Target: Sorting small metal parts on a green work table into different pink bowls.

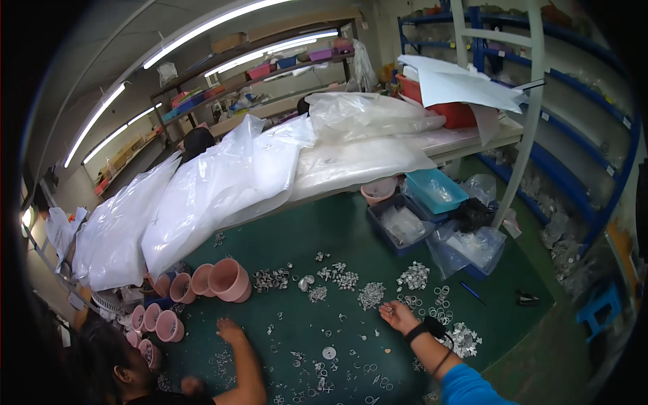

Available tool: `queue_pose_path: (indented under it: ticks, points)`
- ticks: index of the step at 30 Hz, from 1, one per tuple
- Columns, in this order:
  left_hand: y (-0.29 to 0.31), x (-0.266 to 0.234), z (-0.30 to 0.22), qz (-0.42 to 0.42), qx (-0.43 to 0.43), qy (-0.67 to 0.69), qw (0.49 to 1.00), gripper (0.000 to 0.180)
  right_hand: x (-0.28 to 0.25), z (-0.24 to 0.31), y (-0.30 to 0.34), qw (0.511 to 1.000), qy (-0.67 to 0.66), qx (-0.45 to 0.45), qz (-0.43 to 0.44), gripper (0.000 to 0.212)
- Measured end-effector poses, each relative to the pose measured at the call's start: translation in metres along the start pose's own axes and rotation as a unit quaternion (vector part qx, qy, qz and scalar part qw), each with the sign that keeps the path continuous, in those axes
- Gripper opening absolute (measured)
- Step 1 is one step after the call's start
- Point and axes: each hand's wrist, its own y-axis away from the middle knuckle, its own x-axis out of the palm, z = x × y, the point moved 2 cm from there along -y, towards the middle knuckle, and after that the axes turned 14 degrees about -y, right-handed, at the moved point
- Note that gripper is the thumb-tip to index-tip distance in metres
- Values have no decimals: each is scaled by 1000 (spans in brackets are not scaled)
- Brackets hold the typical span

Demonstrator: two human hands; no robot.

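Note:
My right hand (399,316) reaches over the green table (337,236) from the lower right, with a blue sleeve and a black wristband behind it. Its fingertips are pinched on a small shiny metal part (387,310) among scattered silver rings and clips. Small heaps of metal parts (370,295) lie just beyond it, and a heap of rings (442,297) sits to its right. My left hand is out of the picture. A co-worker's bare hand (229,331) rests on the table at the lower left.
Pink cups (228,279) lie tipped at the left. Large clear plastic bags (223,182) cover the far side of the table. Blue bins (435,190) with bagged parts stand at the right. A co-worker's head (115,364) is at the lower left, blue shelving (594,101) at the right.

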Motion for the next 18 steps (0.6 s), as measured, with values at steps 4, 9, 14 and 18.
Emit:
queue_pose_path:
  ticks: [4,9,14,18]
  points:
    - [-48,-44,-32,49,199,-36,978,38,29,-9,-63,988,90,-124,0,23]
    - [5,-31,-17,107,267,-719,633,42,17,15,-93,935,222,-275,-26,21]
    - [-20,-34,18,116,251,-866,417,37,25,22,-67,940,212,-267,8,20]
    - [-19,-103,-73,5,278,-860,428,35,31,-21,25,977,164,-73,112,15]
